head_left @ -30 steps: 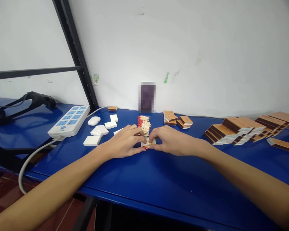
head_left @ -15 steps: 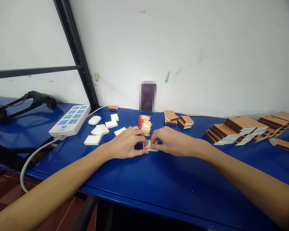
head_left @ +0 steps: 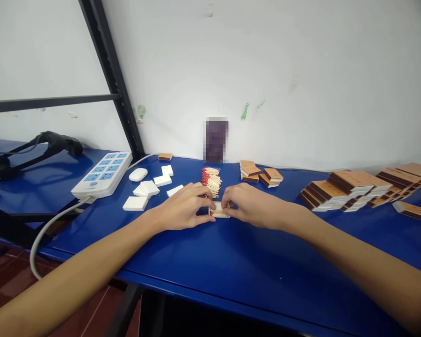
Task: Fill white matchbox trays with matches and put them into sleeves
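A small white matchbox tray filled with red-tipped matches lies on the blue table between my hands. My left hand curls its fingers against the tray's left end. My right hand pinches the tray's right side, fingers bent over the matches. Just behind the tray stands a loose pile of red-headed matches.
Several empty white trays lie at the left, near a white mouse-like object and a power strip with its cable. Brown matchbox sleeves sit behind my right hand; stacked ones fill the right. A black shelf post rises at left.
The tray now shows full of matches with their red heads at its left end; my fingers have shifted slightly around it. Both arms stay in place.
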`<state>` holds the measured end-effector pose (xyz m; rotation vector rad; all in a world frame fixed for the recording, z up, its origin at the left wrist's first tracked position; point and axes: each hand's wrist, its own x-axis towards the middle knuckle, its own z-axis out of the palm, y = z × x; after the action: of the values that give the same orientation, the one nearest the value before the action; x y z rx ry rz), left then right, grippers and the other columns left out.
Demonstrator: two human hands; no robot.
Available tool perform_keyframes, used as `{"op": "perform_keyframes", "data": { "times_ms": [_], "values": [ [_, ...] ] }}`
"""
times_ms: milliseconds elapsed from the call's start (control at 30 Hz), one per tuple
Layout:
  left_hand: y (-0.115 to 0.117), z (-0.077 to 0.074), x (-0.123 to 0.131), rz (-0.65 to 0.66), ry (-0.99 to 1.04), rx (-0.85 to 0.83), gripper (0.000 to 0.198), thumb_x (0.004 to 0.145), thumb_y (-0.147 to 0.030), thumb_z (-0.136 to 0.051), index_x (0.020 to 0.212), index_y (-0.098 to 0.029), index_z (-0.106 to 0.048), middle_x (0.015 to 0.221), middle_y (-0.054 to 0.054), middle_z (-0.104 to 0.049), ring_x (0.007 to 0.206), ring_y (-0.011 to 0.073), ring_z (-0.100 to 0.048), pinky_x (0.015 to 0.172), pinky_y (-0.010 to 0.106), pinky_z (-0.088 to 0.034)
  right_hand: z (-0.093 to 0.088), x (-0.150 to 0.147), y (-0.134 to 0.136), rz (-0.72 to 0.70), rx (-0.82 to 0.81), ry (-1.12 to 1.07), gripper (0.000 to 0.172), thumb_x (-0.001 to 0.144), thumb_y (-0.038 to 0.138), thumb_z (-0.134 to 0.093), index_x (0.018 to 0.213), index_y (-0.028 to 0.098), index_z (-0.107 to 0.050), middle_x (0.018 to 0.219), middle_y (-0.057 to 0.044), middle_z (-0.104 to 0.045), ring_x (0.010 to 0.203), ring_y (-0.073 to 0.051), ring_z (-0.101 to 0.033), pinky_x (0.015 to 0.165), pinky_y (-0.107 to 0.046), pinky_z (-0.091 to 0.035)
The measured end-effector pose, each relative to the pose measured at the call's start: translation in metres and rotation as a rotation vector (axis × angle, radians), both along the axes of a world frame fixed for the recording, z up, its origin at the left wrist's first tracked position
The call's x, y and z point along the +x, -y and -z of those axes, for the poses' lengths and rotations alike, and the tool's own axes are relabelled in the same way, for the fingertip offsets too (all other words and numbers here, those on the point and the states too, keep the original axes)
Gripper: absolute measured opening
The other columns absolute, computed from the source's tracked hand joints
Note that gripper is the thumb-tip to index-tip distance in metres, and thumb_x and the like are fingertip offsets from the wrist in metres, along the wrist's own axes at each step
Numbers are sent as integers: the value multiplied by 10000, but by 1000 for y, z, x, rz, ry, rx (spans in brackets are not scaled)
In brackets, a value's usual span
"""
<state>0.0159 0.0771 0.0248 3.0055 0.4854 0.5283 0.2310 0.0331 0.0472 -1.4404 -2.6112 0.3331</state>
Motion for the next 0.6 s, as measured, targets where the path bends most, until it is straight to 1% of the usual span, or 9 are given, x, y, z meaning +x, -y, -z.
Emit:
{"op": "perform_keyframes", "data": {
  "times_ms": [200,367,500,600],
  "values": [
    [0,-1,0,1,-6,14,224,912,-378,-574,966,-188,-679,1047,60,-614,949,195,-542,829,327,-380,-4,1,2,-21,-34,-3,180,878,248,-517,871,178,-682,914,-69,-663,800,-175,-589,678,-280,-420],
    [0,-2,0,23,-25,44,259,927,-400,-543,960,-183,-681,1015,58,-609,891,182,-536,807,326,-380,-9,2,4,-32,-46,-16,190,867,220,-512,864,183,-698,910,-61,-680,774,-170,-595,664,-281,-419],
    [1,-2,0,35,-52,28,281,935,-431,-521,962,-201,-679,988,50,-616,895,182,-534,783,316,-361,-10,3,5,-97,-85,-27,181,854,227,-541,899,188,-711,923,-62,-688,786,-173,-600,677,-287,-430],
    [1,-3,0,30,-67,-2,269,941,-425,-514,955,-205,-669,997,49,-617,898,182,-533,791,318,-349,-12,2,5,-123,-109,-34,205,876,262,-526,912,187,-713,941,-61,-690,801,-171,-602,695,-292,-439]
  ]
}}
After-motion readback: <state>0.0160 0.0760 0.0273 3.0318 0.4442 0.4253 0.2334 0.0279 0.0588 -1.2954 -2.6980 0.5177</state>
